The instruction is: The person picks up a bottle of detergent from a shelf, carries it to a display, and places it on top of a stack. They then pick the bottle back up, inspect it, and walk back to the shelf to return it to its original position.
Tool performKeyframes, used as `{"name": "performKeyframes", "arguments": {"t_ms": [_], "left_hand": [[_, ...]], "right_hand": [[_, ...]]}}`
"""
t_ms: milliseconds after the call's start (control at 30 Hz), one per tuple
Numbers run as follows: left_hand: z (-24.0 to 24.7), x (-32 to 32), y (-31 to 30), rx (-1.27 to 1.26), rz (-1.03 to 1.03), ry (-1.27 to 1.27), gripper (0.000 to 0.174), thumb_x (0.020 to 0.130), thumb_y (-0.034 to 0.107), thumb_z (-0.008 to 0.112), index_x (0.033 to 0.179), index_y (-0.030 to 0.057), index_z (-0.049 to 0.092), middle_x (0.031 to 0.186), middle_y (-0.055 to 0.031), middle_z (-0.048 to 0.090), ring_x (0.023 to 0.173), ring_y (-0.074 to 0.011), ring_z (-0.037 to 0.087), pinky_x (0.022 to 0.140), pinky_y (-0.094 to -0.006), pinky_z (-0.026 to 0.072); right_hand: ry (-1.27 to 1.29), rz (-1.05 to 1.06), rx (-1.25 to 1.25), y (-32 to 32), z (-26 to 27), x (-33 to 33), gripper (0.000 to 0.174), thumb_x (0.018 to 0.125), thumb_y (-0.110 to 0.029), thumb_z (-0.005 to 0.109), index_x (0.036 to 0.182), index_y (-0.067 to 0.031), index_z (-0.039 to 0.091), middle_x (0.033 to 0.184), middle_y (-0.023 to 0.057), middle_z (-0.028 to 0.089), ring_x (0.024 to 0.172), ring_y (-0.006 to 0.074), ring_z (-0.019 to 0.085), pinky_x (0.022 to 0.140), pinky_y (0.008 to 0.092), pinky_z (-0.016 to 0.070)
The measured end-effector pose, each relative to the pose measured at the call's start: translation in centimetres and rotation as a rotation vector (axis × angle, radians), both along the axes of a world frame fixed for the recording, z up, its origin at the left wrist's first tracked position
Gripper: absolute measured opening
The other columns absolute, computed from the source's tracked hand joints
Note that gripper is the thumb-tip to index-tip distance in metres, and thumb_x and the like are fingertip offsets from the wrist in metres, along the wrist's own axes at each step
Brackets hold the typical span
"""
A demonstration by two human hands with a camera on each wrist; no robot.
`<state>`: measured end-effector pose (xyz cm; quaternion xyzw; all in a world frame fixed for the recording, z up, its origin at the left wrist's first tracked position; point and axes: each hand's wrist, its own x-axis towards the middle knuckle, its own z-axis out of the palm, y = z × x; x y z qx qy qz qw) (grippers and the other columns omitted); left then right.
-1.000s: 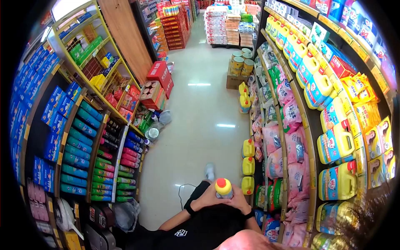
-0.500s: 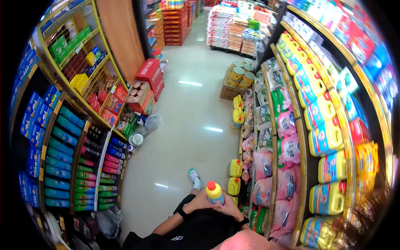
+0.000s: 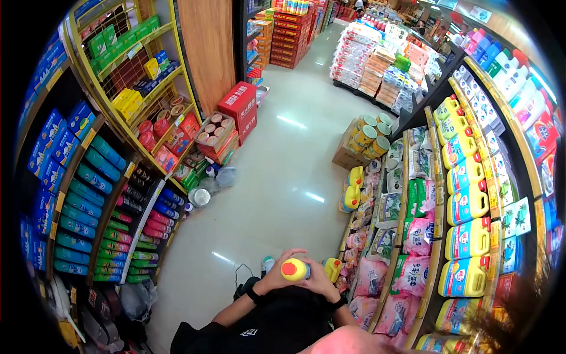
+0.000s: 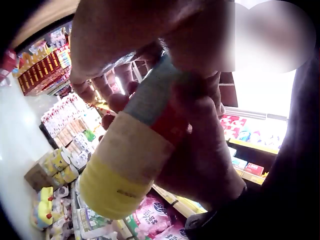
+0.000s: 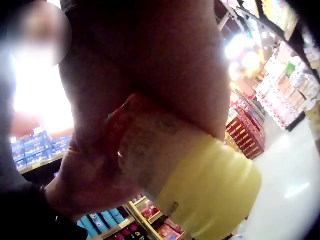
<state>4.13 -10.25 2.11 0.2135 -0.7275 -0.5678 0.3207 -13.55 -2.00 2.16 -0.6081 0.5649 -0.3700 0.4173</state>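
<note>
A small yellow bottle (image 3: 296, 270) with a red cap is held between both hands in front of the chest, its cap toward the head camera. The left hand (image 3: 273, 279) grips it from the left, fingers curled round the far side. From the right, the right hand (image 3: 320, 281) holds its other side. In the left wrist view the bottle (image 4: 118, 165) shows a yellow base and a pale and blue label, its upper part covered by fingers. The right wrist view shows the bottle's yellow lower end (image 5: 215, 187) close up, with the rest in shadow.
Yellow jugs (image 3: 467, 239) and pink bags (image 3: 374, 277) fill the right-hand shelves. Cans in a carton (image 3: 365, 138) stand on the floor ahead. At left are teal canisters (image 3: 82, 209), a yellow rack (image 3: 187, 71) and a red box (image 3: 239, 106). Stacked packs (image 3: 354, 53) lie farther on.
The head view has turned, so the far stacks and cans sit farther right. The bottle's cap now points more toward the camera, and the left fingers reach higher around it. Both hands stay on it.
</note>
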Motion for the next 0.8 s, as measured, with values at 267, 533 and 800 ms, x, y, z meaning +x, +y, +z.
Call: {"name": "performKeyframes", "arguments": {"t_ms": [267,533,800], "left_hand": [[1.5,-2.3,-5.4,0.104,0.110,-0.047,0.086,0.063,0.032,0.095,0.136,0.0109,0.055,0.136,-0.0085,0.058,0.132,-0.0304,0.049,0.110,-0.0421,0.0409],[1.6,-6.0,-13.7,-0.040,0.033,-0.123,0.076,0.064,0.032,0.094,0.131,0.0109,0.063,0.141,-0.0042,0.059,0.134,-0.0317,0.047,0.111,-0.0442,0.0410],[2.0,-14.1,-26.6,-0.214,-0.097,-0.105,0.055,0.069,0.028,0.089,0.119,0.0111,0.070,0.137,-0.0048,0.064,0.129,-0.0323,0.052,0.110,-0.0434,0.0423]], "right_hand": [[-0.117,0.016,-0.022,-6.1,0.1,-2.0,0.066,0.075,-0.024,0.085,0.132,-0.0052,0.056,0.116,0.0186,0.067,0.106,0.0388,0.066,0.092,0.0432,0.0512],[-0.059,0.024,0.054,-14.1,0.5,-6.0,0.064,0.073,-0.023,0.086,0.129,-0.0045,0.061,0.118,0.0199,0.068,0.107,0.0361,0.067,0.091,0.0403,0.0521],[-0.144,-0.053,0.008,-25.2,-0.2,-13.4,0.059,0.071,-0.017,0.084,0.123,-0.0038,0.061,0.123,0.0175,0.064,0.116,0.0370,0.063,0.098,0.0428,0.0503]]}}
